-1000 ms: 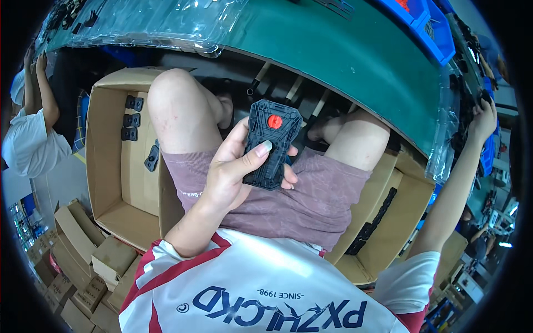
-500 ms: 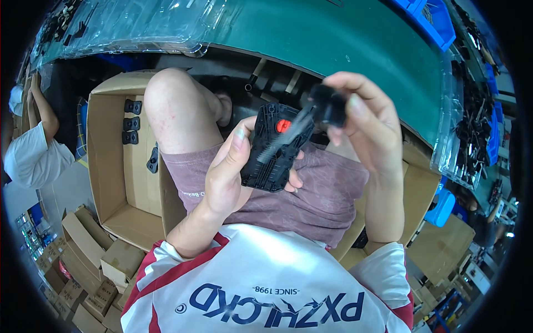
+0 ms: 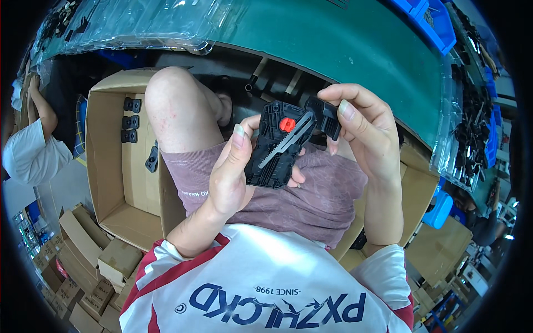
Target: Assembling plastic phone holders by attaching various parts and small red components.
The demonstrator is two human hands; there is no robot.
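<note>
My left hand (image 3: 227,166) is closed around a black plastic housing (image 3: 272,119), its thumb along the near side and fingertips showing at the far side. A round red knob (image 3: 287,125) sits on the upper face of the housing. Between thumb and fingers, my right hand (image 3: 369,125) pinches a small black ribbed plastic piece (image 3: 323,115) beside the housing's upper right edge. A grey toothed metal strip (image 3: 285,141) runs slantwise over the housing. Its upper end reaches toward the ribbed piece; whether the two are joined I cannot tell.
A cardboard box (image 3: 133,183) stands left of my knee, with several small black parts (image 3: 131,122) inside. Ahead is a green tabletop (image 3: 333,39) bearing clear plastic trays (image 3: 139,28) and a blue bin (image 3: 436,25). Another person (image 3: 39,144) sits at the far left.
My right hand has lowered the ribbed piece slightly and turned it. The toothed strip, blurred before, now rests still over the housing. My left hand has barely moved.
</note>
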